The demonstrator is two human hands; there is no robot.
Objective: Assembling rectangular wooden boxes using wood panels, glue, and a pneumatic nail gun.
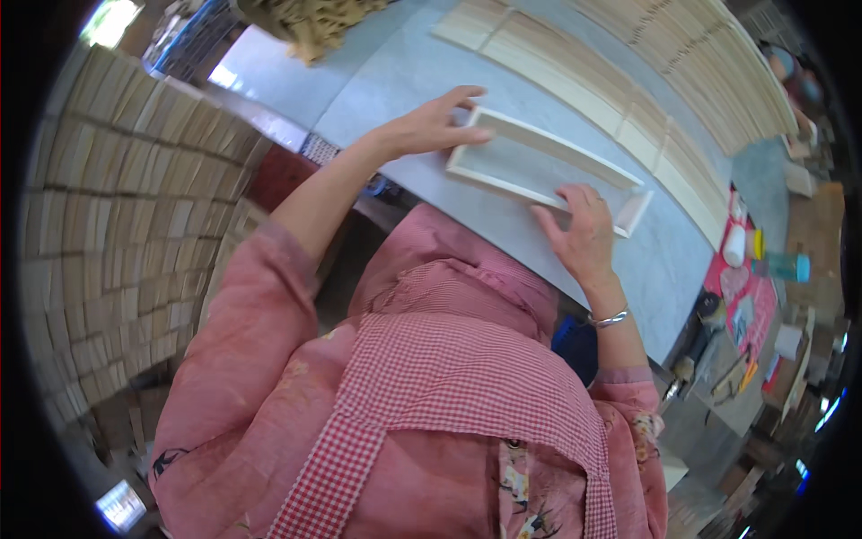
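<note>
A long, shallow rectangular wooden frame (561,151) of pale wood lies on the grey-blue tabletop (395,193), the surface showing through its middle. At the frame's left end is my left hand (435,124), its fingers stretched out and thumb apart; the thumb reaches over the corner. My right hand (585,232) is by the near rail toward the right end. Its fingers reach over that rail and its thumb lies apart, outside the frame. Neither hand plainly grips the wood, and whether the fingertips touch it I cannot tell.
Beyond the frame lie rows of pale wooden strips (557,67), with tightly packed thin slats (691,58) behind. Tall stacks of wood pieces (108,216) stand at left. Tan gloves or cloth (319,22) lie at the far left. A teal-capped jar (787,267) stands at right.
</note>
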